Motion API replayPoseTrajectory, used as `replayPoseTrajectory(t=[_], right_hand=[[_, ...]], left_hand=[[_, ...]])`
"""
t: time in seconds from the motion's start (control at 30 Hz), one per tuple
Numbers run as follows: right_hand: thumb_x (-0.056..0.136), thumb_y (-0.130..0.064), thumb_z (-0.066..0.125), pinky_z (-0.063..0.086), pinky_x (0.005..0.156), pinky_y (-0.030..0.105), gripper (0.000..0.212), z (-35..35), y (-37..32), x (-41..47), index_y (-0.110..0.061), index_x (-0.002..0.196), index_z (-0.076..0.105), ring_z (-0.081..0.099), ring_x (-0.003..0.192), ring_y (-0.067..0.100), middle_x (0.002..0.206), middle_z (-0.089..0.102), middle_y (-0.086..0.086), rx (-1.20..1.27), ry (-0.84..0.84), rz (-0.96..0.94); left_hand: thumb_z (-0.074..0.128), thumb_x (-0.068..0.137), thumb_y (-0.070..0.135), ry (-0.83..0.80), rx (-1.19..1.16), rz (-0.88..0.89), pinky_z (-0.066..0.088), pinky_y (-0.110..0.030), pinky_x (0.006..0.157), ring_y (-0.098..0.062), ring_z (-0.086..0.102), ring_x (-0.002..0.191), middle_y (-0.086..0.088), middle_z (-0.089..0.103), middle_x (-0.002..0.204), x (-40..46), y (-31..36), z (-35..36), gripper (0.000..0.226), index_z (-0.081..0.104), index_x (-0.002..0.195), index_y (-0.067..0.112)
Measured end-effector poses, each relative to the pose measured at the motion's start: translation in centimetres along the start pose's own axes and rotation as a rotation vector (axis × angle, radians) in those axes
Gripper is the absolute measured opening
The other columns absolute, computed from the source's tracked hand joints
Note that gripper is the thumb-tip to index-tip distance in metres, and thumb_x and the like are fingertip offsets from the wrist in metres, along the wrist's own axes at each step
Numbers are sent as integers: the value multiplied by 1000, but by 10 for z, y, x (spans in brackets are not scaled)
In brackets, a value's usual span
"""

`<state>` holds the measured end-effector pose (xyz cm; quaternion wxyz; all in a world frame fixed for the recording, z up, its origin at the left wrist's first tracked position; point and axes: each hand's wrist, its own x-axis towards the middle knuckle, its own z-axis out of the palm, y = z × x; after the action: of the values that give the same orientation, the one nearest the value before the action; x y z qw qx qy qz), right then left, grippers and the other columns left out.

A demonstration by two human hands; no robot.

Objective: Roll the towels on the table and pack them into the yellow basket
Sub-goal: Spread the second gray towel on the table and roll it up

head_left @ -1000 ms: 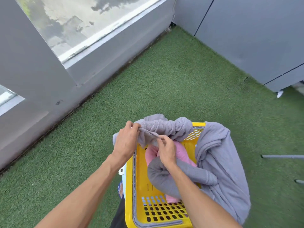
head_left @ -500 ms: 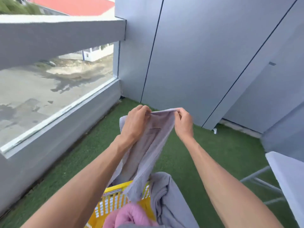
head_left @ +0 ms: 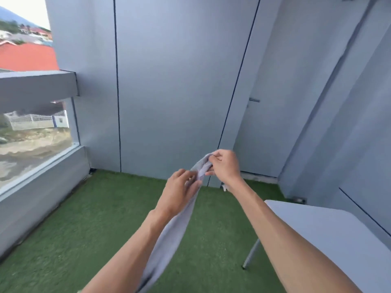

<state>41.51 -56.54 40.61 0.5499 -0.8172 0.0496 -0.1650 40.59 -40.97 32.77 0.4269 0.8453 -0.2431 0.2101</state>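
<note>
A grey towel [head_left: 175,233] is held up in the air in front of a pale grey panelled wall [head_left: 173,81], which is divided by thin dark vertical seams. Its top end is pinched between the curled fingers and thumb of the right hand [head_left: 224,166], and from there the cloth hangs down in a long narrow band to the bottom edge of the view. The left hand [head_left: 179,191] is set against the band just below the right hand, with its fingers loosely bent around the cloth; motion blur leaves it unclear how firmly the cloth is gripped. The floor is covered with green artificial turf [head_left: 84,229]. To the right, the corner of a light grey table [head_left: 330,233] is seen, carried on a slanted metal leg [head_left: 250,254], well apart from the towel. On the left, a low wall with a glass pane [head_left: 36,134] is topped by a grey rail [head_left: 38,85], and red roofs [head_left: 27,57] are visible beyond it.
</note>
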Motion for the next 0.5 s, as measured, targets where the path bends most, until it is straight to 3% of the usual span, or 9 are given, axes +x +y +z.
replayPoseTrajectory(t=[0.17, 0.33, 0.4, 0.5], right_hand=[[91, -2, 48, 59, 65, 52, 19, -106, 35, 31, -2, 79, 63, 70, 57, 29, 70, 69, 13, 18, 135, 111], [91, 3, 46, 60, 56, 32, 18, -173, 63, 52, 2, 84, 62, 69, 54, 23, 66, 67, 11, 19, 182, 153], [91, 2, 47, 58, 54, 28, 17, -193, 74, 63, 2, 85, 63, 69, 54, 22, 70, 67, 12, 6, 183, 157], [89, -2, 52, 60, 60, 33, 14, -218, 91, 90, -1, 86, 65, 70, 57, 26, 84, 68, 15, -2, 202, 149]], left_hand=[[68, 87, 31, -106, -323, -20, 50, -20, 78, -3, 65, 83, 12, 69, 85, 44, 63, 95, 11, 67, 89, 20], [70, 81, 42, -364, -534, -133, 51, -37, 69, -13, 56, 66, 0, 61, 71, 86, 86, 159, 19, 65, 97, 34], [68, 83, 45, -456, -580, -130, 52, -41, 69, -14, 52, 67, -1, 56, 70, 102, 90, 178, 23, 66, 98, 28], [69, 86, 36, -557, -652, -134, 52, -36, 74, -14, 56, 74, -2, 58, 75, 132, 95, 201, 24, 64, 88, 13]])
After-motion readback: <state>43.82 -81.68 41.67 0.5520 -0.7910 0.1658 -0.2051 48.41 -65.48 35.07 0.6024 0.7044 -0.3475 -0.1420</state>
